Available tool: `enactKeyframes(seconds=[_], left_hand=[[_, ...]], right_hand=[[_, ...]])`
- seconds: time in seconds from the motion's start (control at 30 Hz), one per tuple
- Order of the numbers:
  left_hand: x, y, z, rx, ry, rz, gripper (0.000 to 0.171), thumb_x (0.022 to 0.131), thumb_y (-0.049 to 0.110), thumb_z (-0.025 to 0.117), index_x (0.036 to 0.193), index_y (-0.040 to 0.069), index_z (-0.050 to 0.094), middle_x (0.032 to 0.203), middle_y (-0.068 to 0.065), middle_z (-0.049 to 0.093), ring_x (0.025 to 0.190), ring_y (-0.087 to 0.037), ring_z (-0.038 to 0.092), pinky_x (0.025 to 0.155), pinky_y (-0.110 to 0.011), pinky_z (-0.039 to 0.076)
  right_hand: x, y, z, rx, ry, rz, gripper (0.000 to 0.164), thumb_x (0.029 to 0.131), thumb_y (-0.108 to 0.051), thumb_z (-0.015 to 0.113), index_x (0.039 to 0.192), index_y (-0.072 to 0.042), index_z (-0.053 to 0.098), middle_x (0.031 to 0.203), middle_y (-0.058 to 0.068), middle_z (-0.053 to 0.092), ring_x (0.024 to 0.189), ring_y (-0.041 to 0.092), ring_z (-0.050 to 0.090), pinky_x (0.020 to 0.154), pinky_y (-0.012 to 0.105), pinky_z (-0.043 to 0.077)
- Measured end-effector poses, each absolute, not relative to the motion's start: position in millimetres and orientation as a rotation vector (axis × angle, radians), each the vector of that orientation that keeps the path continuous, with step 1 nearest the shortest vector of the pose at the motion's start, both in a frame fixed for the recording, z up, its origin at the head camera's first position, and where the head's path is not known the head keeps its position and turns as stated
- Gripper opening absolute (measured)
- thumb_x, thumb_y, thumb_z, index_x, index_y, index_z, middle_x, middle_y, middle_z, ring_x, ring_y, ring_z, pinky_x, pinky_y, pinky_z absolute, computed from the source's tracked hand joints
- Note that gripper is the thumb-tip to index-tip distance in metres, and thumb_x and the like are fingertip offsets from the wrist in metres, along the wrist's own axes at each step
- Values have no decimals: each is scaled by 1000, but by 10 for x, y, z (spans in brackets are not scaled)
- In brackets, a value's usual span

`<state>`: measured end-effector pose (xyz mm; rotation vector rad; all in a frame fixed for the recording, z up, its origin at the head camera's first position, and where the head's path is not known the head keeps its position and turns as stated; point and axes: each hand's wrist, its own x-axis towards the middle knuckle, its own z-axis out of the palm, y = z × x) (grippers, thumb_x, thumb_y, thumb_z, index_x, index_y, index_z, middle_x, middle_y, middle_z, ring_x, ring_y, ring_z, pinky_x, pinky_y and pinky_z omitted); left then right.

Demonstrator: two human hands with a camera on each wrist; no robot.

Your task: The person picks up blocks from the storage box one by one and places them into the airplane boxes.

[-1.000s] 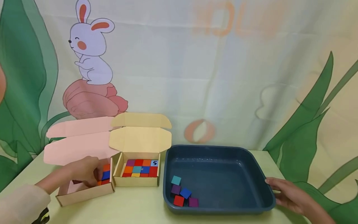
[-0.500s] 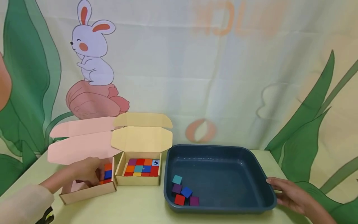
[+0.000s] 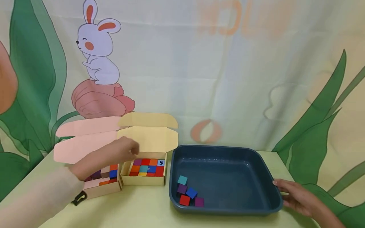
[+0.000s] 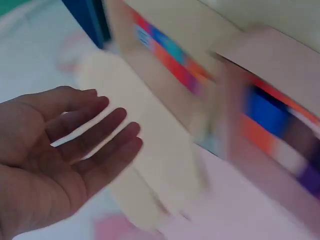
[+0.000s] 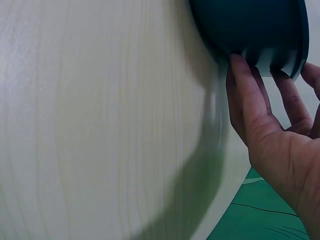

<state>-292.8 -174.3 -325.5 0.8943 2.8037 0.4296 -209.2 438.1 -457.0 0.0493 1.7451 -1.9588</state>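
My left hand [image 3: 125, 150] is raised over the gap between two small boxes, its fingers relaxed and holding nothing; the left wrist view shows the bare palm [image 4: 45, 160]. Below the forearm stands a pink-lidded box [image 3: 104, 190], partly hidden, with coloured blocks [image 3: 113, 174] inside. Beside it, a yellow-lidded box [image 3: 144, 181] holds rows of coloured blocks, one marked with a 5 [image 3: 161, 162]. My right hand [image 3: 296, 196] touches the right side of a dark blue tray [image 3: 222, 207]; in the right wrist view its straight fingers [image 5: 247, 90] rest against the outer wall.
Several cubes lie in the tray's front left corner, among them a red cube [image 3: 184, 200] and a teal cube [image 3: 182, 180]. Both lids stand raised at the back, the pink lid [image 3: 71, 148] and the yellow lid [image 3: 159, 139]. A printed curtain [image 3: 228, 79] hangs behind the table.
My left hand has come up out of the pink-lidded box and moved right, over the yellow lid. My right hand stays at the tray. The head view has shifted slightly.
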Motion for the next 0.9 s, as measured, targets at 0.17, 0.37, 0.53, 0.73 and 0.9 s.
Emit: enactKeyframes(seconds=[0.17, 0.37, 0.53, 0.73, 0.9], left_hand=[[-2846, -735, -3214, 1359, 2630, 242, 21, 93, 4, 73, 114, 6, 72, 113, -6, 71, 110, -25, 66, 90, -31, 56], [-2696, 97, -3444, 1601, 2274, -207, 43, 93, 14, 75, 135, 20, 63, 134, 2, 60, 121, -11, 57, 85, -18, 51], [-2680, 410, -3615, 1686, 2080, -330, 46, 89, 13, 80, 131, 23, 66, 127, 6, 64, 112, -5, 55, 83, -14, 49], [-2704, 532, -3766, 1721, 1995, -328, 35, 88, 13, 80, 121, 22, 71, 112, 11, 68, 97, -2, 58, 78, -13, 48], [-2628, 476, -3779, 1698, 2009, -326, 16, 89, 5, 77, 99, 18, 72, 89, 9, 63, 72, -4, 47, 61, -17, 40]], right_hand=[[-2098, 4420, -4505, 57, 1785, -1938, 62, 111, -26, 42, 156, 9, 18, 126, 4, 59, 115, 24, 66, 97, 41, 54], [-2135, 4364, -4482, 57, 1812, -1951, 53, 110, -26, 45, 152, 4, 32, 127, 7, 59, 114, 24, 65, 96, 40, 55], [-2101, 4352, -4492, 84, 1814, -1951, 49, 109, -25, 46, 149, 3, 40, 124, 5, 61, 114, 23, 65, 95, 40, 55], [-2066, 4359, -4528, 72, 1806, -1952, 43, 110, -25, 45, 146, -1, 46, 123, 4, 61, 114, 23, 65, 96, 41, 55], [-2084, 4365, -4562, 81, 1795, -1962, 34, 110, -25, 45, 137, -9, 56, 122, 3, 62, 113, 23, 65, 95, 40, 55]])
